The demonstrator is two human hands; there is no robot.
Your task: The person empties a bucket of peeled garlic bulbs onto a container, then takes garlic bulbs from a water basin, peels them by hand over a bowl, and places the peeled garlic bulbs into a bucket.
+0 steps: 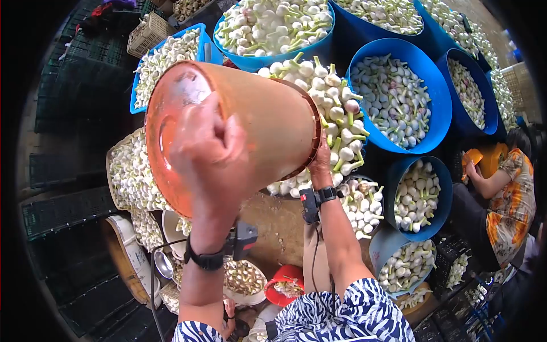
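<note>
"What's the largest thing there?"

"The terracotta-coloured plastic bucket point(273, 108), mid-view, tipped on its side: base toward 9 o'clock, mouth toward 3. Its wall looks dusty, its base shines, and the dark rim is notched."

"Any room around it?"

"It's tight above. One round blue tub point(439, 117) stands at 2 o'clock, its edge just beside the garlic heap; another blue tub point(323, 41) sits close behind the bucket at 12. Brown floor point(279, 231) shows toward 6, between the forearms."

"And the hands?"

"The left hand point(208, 148) is curled almost into a fist, holding the bucket at its base, though motion blurs it. The right hand point(321, 158) touches the rim at the mouth; its fingers pass out of sight, so I can't tell how far open it is."

"Smallest?"

"White garlic bulbs point(346, 137) with green stems, heaped by the mouth."
</note>
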